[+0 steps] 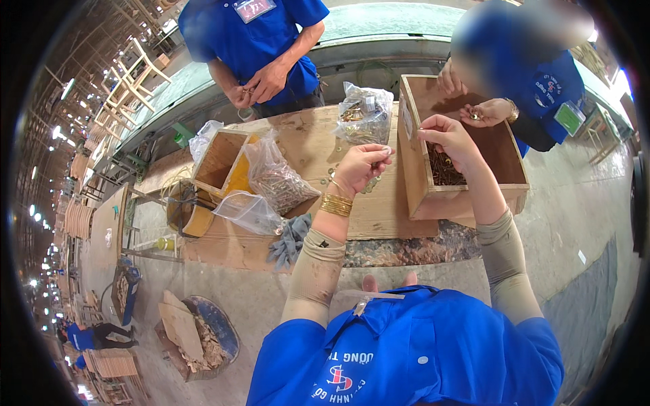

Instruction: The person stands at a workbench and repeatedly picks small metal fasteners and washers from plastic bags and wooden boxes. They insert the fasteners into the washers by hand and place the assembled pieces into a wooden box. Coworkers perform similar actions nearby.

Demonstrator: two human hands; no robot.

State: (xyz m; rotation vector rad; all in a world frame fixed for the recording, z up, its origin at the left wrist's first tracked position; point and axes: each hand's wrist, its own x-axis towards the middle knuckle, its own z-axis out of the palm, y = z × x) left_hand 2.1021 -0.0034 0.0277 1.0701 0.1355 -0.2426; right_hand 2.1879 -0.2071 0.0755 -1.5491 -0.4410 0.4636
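My left hand (pixel 363 168), with gold bangles at the wrist, is held over the wooden worktable (pixel 325 135). Its thumb and fingers are pressed together on something too small to make out. Below it lie several small round metal pieces (pixel 369 187), like washers. My right hand (pixel 452 139) is raised at the left wall of a large wooden box (pixel 467 197), fingers pinched; what they hold, if anything, cannot be made out. Long, thin metal fasteners (pixel 443 170) lie inside the box, partly covered by my right hand and wrist.
A clear bag of metal fasteners (pixel 283 183), a smaller wooden box (pixel 220 161) and grey gloves (pixel 291 241) sit on the left. Another bag of hardware (pixel 365 114) stands farther back. Across the table, one co-worker's hands (pixel 267 84) meet; another's hand (pixel 489 113) holds small metal parts.
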